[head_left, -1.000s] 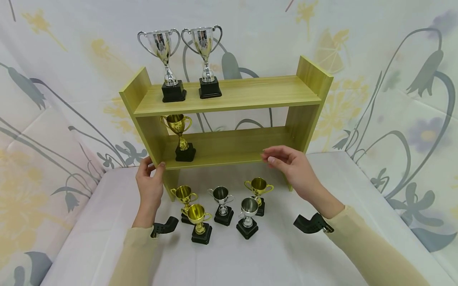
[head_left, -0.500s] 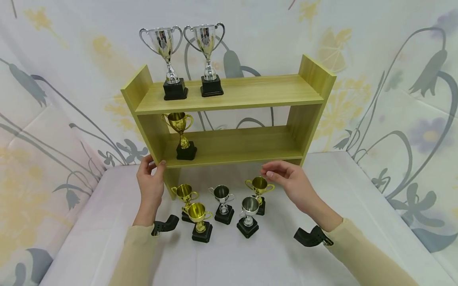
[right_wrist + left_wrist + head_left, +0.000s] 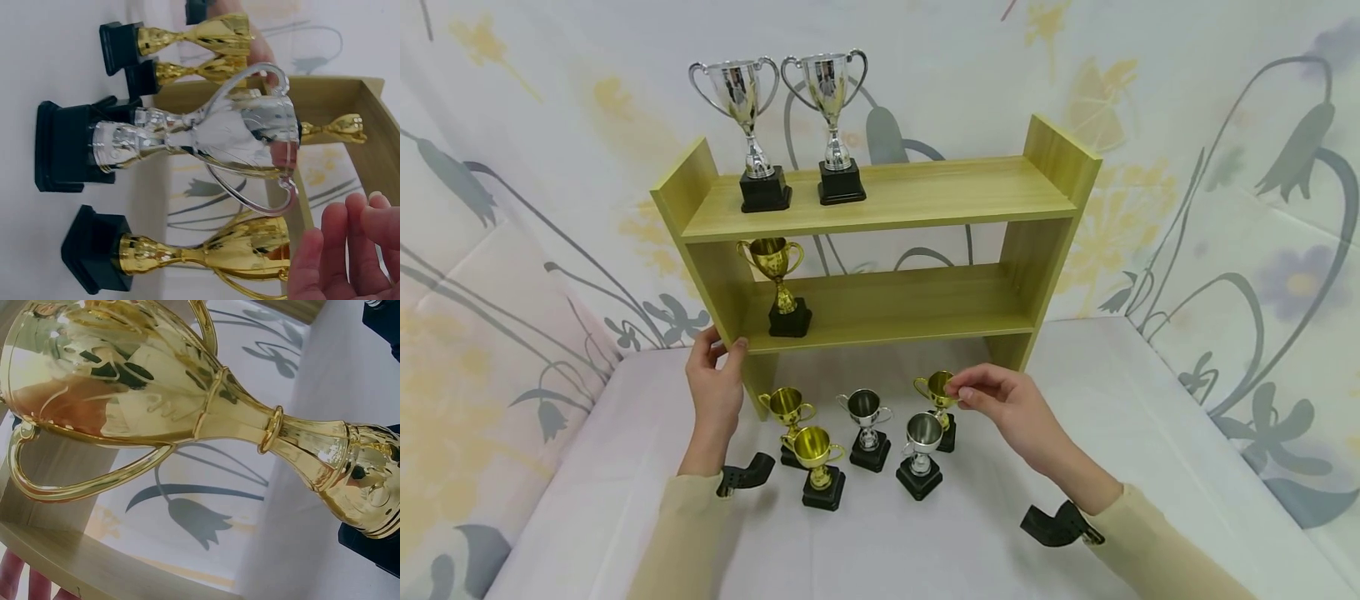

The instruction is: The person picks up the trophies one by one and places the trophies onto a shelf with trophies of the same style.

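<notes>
My left hand (image 3: 715, 392) grips the lower left side panel of the wooden shelf (image 3: 910, 304), thumb on its front edge. In the left wrist view a gold trophy cup (image 3: 144, 394) fills the foreground, and its fingertips (image 3: 39, 586) show at the panel's edge. My right hand (image 3: 1011, 417) hovers at the right handle of a gold trophy cup (image 3: 936, 388) on the table. In the right wrist view its loosely bent fingers (image 3: 334, 247) are beside that cup's rim, with nothing between them. A silver trophy cup (image 3: 250, 134) stands close by.
Also on the table are two silver cups (image 3: 922, 430) (image 3: 864, 407) and two gold cups (image 3: 786, 404) (image 3: 812, 447). Two tall silver trophies (image 3: 737, 92) (image 3: 827, 83) stand on the top board, and one gold trophy (image 3: 771, 257) on the middle board. A patterned cloth (image 3: 1225, 250) hangs behind.
My right hand has come down from in front of the middle board to the right gold cup's handle. The left hand has stayed on the side panel.
</notes>
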### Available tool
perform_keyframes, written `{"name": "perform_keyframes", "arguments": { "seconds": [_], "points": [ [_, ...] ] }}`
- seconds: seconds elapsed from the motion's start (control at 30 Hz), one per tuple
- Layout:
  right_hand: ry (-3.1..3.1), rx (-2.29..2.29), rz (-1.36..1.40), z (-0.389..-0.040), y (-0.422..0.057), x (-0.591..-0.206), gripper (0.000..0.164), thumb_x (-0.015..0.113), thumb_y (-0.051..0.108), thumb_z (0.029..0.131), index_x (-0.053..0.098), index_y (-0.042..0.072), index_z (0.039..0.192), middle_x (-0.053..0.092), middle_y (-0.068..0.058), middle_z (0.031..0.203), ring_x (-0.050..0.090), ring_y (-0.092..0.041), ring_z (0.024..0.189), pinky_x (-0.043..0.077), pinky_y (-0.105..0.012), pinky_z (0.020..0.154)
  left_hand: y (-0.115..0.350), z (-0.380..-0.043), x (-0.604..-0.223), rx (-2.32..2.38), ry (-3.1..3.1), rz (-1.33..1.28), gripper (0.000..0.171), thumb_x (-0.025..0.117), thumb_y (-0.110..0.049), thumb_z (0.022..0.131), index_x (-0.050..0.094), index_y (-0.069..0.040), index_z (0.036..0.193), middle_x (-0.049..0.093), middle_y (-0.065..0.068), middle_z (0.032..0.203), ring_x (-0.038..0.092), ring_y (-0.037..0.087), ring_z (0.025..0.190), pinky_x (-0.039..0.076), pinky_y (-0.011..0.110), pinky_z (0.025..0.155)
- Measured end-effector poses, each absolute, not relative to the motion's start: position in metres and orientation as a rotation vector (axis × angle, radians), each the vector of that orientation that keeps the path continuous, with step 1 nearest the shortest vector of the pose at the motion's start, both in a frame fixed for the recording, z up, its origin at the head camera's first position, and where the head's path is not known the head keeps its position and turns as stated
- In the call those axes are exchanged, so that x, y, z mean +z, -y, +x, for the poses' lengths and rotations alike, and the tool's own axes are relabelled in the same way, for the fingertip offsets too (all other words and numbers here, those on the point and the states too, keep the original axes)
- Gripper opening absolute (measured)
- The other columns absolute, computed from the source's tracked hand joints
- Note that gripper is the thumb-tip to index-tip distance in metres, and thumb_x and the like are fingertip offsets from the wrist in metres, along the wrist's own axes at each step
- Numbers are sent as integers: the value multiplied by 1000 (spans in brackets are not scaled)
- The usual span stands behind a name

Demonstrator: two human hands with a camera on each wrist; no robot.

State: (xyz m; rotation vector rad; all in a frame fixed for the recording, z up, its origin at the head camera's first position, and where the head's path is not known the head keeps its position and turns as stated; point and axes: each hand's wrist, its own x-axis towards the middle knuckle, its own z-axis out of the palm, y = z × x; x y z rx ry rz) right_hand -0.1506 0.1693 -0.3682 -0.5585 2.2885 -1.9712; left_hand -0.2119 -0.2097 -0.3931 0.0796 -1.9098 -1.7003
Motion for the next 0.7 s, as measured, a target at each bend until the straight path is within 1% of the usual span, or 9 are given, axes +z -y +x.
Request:
{"name": "perform_keyframes", "arguments": {
  "seconds": [0.13,0.2,0.27,0.37,0.5,0.57,0.7],
  "points": [
    [-2280,-1966,-567,-145,-168,-374,16,57,-1,97,66,-6,110,65,-26,111,66,-27,103,53,-38,91,211,-212,-394,-1700,1912,81,31,59,-12,98,58,-2,128,55,-3,111,52,15,105,49,23,83],
    [-2272,-1968,-569,-142,-167,-378,15,58,-1,97,66,-5,109,64,-28,111,66,-24,102,54,-38,90,211,-211,-394,-1700,1914,75,32,59,-12,98,58,-2,128,55,-3,112,52,15,105,49,23,83],
    [-2256,-1972,-575,-140,-166,-382,15,58,-2,97,66,-5,109,63,-30,111,65,-24,101,54,-37,90,211,-211,-394,-1698,1915,70,32,59,-12,98,58,-2,129,55,-4,112,52,15,105,50,22,82],
    [-2231,-1982,-587,-137,-166,-389,15,59,-2,96,66,-6,108,63,-28,110,65,-24,101,54,-34,88,211,-211,-394,-1696,1915,64,32,59,-13,98,58,-2,129,54,-5,112,52,15,105,50,22,82],
    [-2211,-1977,-585,-134,-166,-397,15,60,-2,95,66,-7,107,66,-21,108,66,-19,99,54,-32,87,211,-211,-394,-1690,1922,71,32,59,-13,99,58,-3,129,54,-6,111,52,15,105,50,23,83],
    [-2212,-1981,-580,-133,-166,-399,15,60,-2,95,66,-8,107,67,-20,107,66,-19,98,54,-31,86,211,-211,-394,-1686,1927,74,33,59,-14,99,58,-3,129,54,-7,112,52,15,105,50,23,84],
    [-2219,-1997,-577,-130,-167,-399,15,60,-1,95,66,-8,107,66,-22,108,67,-20,98,54,-30,85,211,-212,-394,-1677,1928,68,33,59,-14,99,58,-3,130,54,-7,112,52,15,106,49,23,84]
  ]
}}
